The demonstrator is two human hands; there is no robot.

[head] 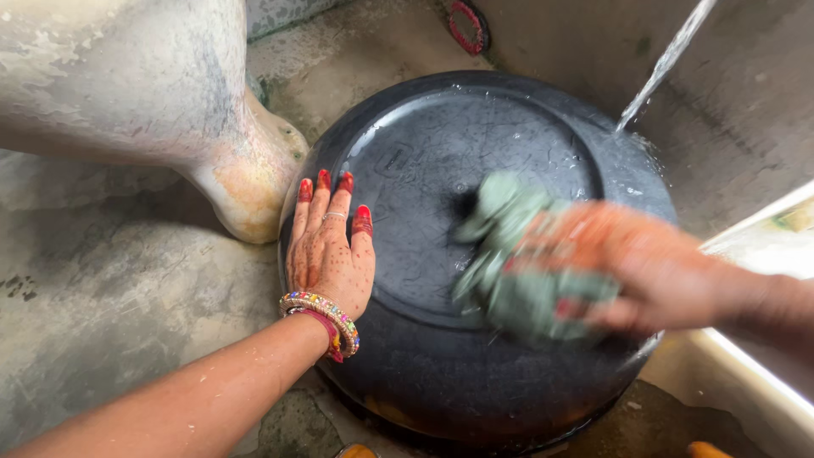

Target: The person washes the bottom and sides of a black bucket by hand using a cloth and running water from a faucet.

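A large round black plastic tub point(475, 254) lies upside down on the wet concrete floor point(110, 288), its flat base facing up. The left hand point(329, 246) lies flat and open on the base near its left edge, fingers spread, gripping nothing, only pressing down. The right hand point(627, 267), blurred, is closed around a pale green scrubbing cloth point(509, 254) that sits on the middle of the base. A thin stream of water point(666, 64) falls onto the upper right of the tub. The wetted base looks slick, so the flat left palm could slide and let the tub shift or spin under the scrubbing. The soaked cloth could also slip from the right hand's hold. A pale rounded vessel point(170, 93) stands just beside the tub's left rim, close enough to be knocked.
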